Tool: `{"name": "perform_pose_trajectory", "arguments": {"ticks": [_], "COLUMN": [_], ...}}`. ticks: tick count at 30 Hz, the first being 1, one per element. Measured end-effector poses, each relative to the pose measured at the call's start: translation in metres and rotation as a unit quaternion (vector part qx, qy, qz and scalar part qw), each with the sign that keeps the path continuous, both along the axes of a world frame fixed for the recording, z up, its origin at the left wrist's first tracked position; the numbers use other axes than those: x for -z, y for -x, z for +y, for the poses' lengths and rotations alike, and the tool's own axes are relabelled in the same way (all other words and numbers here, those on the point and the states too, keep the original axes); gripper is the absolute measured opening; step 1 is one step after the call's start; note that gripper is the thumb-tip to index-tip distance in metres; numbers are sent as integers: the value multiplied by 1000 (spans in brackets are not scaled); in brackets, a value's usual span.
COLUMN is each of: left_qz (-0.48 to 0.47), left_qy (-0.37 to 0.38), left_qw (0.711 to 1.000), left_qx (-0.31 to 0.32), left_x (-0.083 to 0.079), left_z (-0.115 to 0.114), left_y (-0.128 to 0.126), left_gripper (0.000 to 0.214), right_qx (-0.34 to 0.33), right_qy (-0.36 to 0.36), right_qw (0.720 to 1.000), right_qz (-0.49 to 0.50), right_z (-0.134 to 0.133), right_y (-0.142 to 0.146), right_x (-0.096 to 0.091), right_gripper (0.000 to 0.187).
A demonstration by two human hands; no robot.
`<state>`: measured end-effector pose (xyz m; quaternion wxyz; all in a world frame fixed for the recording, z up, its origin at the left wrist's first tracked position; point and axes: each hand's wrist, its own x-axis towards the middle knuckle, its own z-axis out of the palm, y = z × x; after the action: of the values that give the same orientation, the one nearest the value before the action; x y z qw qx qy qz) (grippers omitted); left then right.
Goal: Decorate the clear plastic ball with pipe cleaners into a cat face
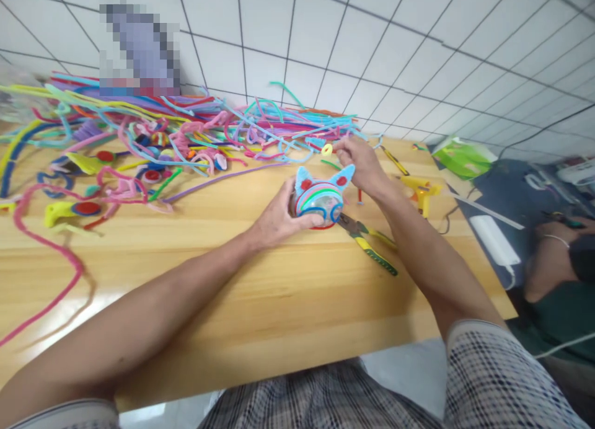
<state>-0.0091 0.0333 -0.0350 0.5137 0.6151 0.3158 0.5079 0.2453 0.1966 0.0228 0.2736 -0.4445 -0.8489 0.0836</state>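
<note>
My left hand [283, 217] is wrapped round a small rounded ornament with a clear front [320, 204]. It has two light blue fuzzy ears with red spots, rainbow bands across its top and blue curls below. Just above and to the right of it, my right hand [360, 159] is pinched closed, and a small yellow pipe-cleaner loop [326, 149] sticks out at its fingertips. Yellow-and-black pliers [367, 243] lie on the table, jaws close to the ornament. A short green piece [330, 165] is partly hidden behind an ear.
Heaped pipe cleaners in many colours [186, 131] cover the table's back and left. A yellow glue gun [422, 190] stands to the right, near a green packet [465, 157] and a white power strip [495, 242]. Another person's arm [548, 258] shows at far right.
</note>
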Motion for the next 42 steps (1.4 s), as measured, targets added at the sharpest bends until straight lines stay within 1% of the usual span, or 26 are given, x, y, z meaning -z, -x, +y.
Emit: {"name": "perform_pose_trajectory", "arguments": {"ticks": [2, 4, 6, 8, 9, 10, 11, 13, 14, 16, 17, 20, 23, 27, 30, 32, 34, 38, 42], "left_qz": [-1, 15, 42, 57, 57, 52, 45, 25, 10, -24, -40, -66, -62, -57, -53, -55, -59, -49, -27], "left_qy": [-8, -23, -54, -96, -113, -122, -115, -59, -25, 39, 66, 120, 138, 149, 153, 154, 156, 159, 154], "left_qw": [999, 995, 980, 949, 935, 930, 944, 982, 992, 997, 996, 990, 988, 987, 987, 987, 986, 986, 987], "left_qx": [-38, -91, -185, -296, -332, -342, -306, -178, -124, -58, -44, -40, -32, -7, 0, -3, -10, -12, -31], "left_x": [6, 10, 7, -5, -14, -25, -36, -56, -63, -72, -73, -70, -65, -63, -61, -59, -57, -52, -47], "left_z": [4, 8, 9, 5, 0, -7, -16, -35, -44, -57, -60, -59, -53, -52, -54, -54, -54, -53, -55], "left_y": [4, 8, 11, 13, 13, 12, 9, 1, -4, -13, -17, -23, -25, -26, -28, -28, -29, -29, -29], "left_gripper": [102, 106, 101, 82, 70, 60, 54, 62, 66, 74, 77, 78, 69, 48, 37, 34, 32, 31, 27], "right_qx": [43, 88, 120, 135, 135, 128, 116, 93, 85, 70, 61, 31, 4, 2, -19, -34, -45, -44, -45], "right_qy": [-26, -63, -105, -145, -163, -183, -203, -256, -286, -328, -339, -353, -354, -306, -293, -283, -256, -198, -189], "right_qw": [999, 993, 985, 977, 974, 972, 970, 961, 954, 942, 939, 935, 935, 952, 955, 957, 964, 979, 980], "right_qz": [20, 48, 71, 79, 77, 74, 70, 49, 34, 2, -13, -20, 9, 24, 53, 60, 57, 38, 36], "right_z": [-6, -19, -40, -68, -84, -101, -117, -147, -160, -180, -188, -200, -202, -201, -200, -200, -200, -202, -204], "right_y": [-15, -26, -32, -31, -27, -23, -17, -4, 2, 13, 17, 26, 29, 27, 25, 24, 23, 20, 18], "right_x": [-10, -23, -37, -49, -52, -52, -51, -43, -38, -26, -21, -10, -5, -1, 1, 3, 5, 9, 13], "right_gripper": [18, 22, 27, 31, 32, 32, 31, 27, 25, 23, 24, 27, 28, 28, 27, 27, 26, 27, 27]}}
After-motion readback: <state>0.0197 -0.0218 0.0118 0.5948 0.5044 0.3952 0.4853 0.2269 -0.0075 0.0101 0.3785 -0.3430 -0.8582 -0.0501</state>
